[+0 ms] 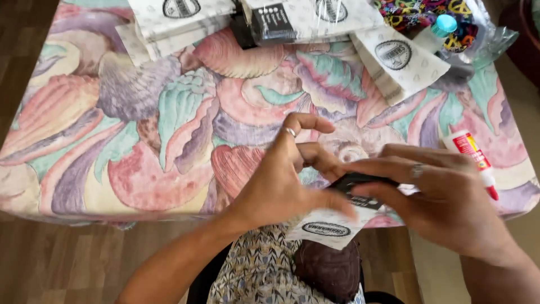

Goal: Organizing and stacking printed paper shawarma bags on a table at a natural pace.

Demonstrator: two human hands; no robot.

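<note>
Hands are both busy at the near edge of the surface: left hand and right hand pinch a small black piece onto a white printed sheet. Looks mid-assembly; glue tube lies just beside, more printed sheets wait at the far edge.

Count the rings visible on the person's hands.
2: one ring on a raised finger of the left hand, one ring on a finger of the right hand. Curled fingers could hide others.

Small black-and-white paper packet, flat at table's edge
</note>
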